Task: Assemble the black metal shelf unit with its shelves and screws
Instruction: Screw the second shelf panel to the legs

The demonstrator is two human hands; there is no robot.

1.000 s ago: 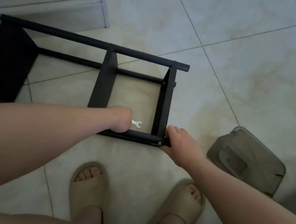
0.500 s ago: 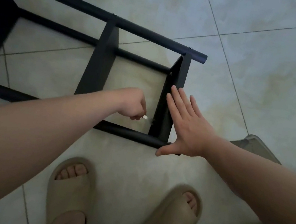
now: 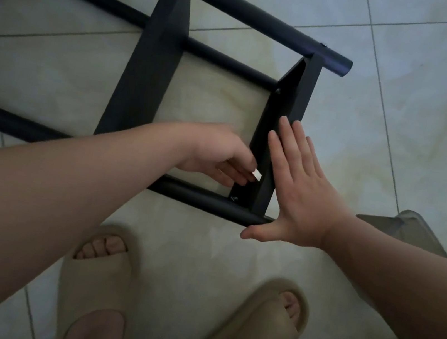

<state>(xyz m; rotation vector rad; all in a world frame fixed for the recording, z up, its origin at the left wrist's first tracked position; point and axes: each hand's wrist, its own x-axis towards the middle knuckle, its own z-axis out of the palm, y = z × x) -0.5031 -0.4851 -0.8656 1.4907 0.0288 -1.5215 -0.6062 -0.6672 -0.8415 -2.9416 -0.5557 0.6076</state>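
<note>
The black metal shelf unit [image 3: 155, 76] lies on its side on the tiled floor, its round tubes running left to right. My right hand [image 3: 298, 190] presses flat with straight fingers against the outer face of the end shelf [image 3: 300, 99], thumb under the near tube [image 3: 205, 200]. Inside the frame, my left hand [image 3: 219, 154] pinches a small silver wrench [image 3: 256, 175] close to the shelf's inner face. A screw [image 3: 233, 198] shows at the near corner just below the wrench, and another [image 3: 278, 91] at the far corner.
My two feet in beige slides [image 3: 100, 275] stand just in front of the frame. A grey-beige plastic object [image 3: 411, 231] lies on the floor at the right, behind my right forearm. Pale floor tiles surround the unit.
My right hand let go of the tube end and now lies flat against the end shelf. My left hand carried the wrench from the near tube to the shelf's inner face. The camera came closer.
</note>
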